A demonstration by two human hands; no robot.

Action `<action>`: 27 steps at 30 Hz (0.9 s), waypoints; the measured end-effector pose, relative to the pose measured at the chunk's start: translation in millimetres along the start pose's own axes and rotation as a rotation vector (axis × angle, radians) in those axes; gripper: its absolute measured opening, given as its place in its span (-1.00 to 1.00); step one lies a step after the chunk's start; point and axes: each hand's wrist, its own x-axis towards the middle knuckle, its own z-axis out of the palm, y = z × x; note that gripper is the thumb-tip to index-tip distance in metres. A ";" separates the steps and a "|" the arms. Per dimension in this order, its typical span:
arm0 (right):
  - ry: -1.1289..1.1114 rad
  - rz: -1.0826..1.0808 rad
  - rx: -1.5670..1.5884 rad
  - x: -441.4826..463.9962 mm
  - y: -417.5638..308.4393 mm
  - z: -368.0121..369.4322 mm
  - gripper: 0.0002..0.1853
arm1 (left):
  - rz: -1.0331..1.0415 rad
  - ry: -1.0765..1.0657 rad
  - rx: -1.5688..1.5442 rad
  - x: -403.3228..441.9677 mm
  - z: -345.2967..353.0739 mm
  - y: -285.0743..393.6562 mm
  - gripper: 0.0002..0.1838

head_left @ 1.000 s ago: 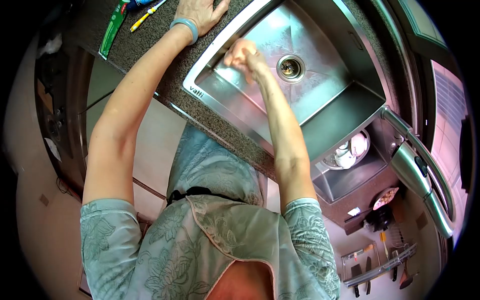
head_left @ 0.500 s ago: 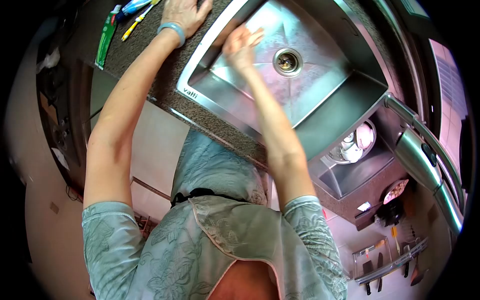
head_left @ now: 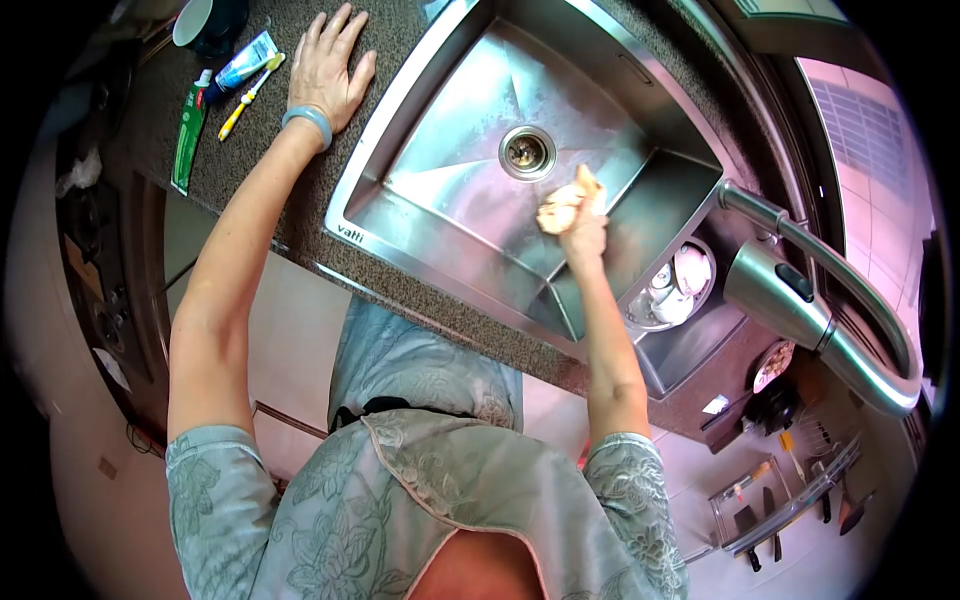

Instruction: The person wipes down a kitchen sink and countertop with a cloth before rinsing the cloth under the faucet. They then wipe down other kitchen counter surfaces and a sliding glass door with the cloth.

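My left hand lies flat on the speckled countertop with its fingers spread, a pale bangle at its wrist. Nearby are a yellow-and-white toothbrush, a blue-and-white tube and a green tube. Inside the steel sink, my right hand reaches down to the floor of the basin, right of the drain. Its fingers are bent and closed. Something pale and crumpled shows at the fingers, too brightly lit to tell from the fingertips.
A curved steel faucet stands at the right. Beside the main basin, a smaller basin holds a round colander with white dishes. Knives and utensils hang on a rack at lower right. A dark cup stands at upper left.
My right hand has swept across the basin from the left of the drain to its right. My left hand stays on the counter, its fingers now fully in view. The camera view has shifted.
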 end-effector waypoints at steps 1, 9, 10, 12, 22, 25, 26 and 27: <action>0.075 0.002 -0.096 1.4 -6.4 -19.9 -0.20 | 0.065 0.090 -0.006 0.5 13.4 -9.4 -0.40; 0.507 -0.324 0.155 134.1 -144.8 -11.4 -0.31 | 0.105 0.139 -0.011 2.1 22.1 -14.0 -0.42; 0.495 -0.263 -0.040 140.2 -162.0 -0.1 -0.33 | 0.105 0.137 -0.008 2.0 22.0 -13.8 -0.42; 0.423 -0.428 0.010 126.4 -221.9 12.1 -0.37 | 0.101 0.132 -0.016 2.5 21.4 -13.6 -0.42; -0.240 -0.798 0.019 -58.2 -185.6 33.2 -0.48 | 0.107 0.155 -0.017 2.3 23.0 -15.0 -0.43; -0.292 -0.671 -0.048 -80.9 -125.5 6.2 -0.56 | 0.106 0.161 -0.017 1.8 23.2 -14.9 -0.43; -0.263 -0.569 -0.020 -84.0 -105.7 5.7 -0.58 | 0.119 0.172 -0.020 0.5 24.4 -14.8 -0.43; -0.305 -0.286 0.281 -80.9 -93.7 1.5 -0.58 | 0.113 0.179 -0.010 -0.1 25.7 -15.2 -0.42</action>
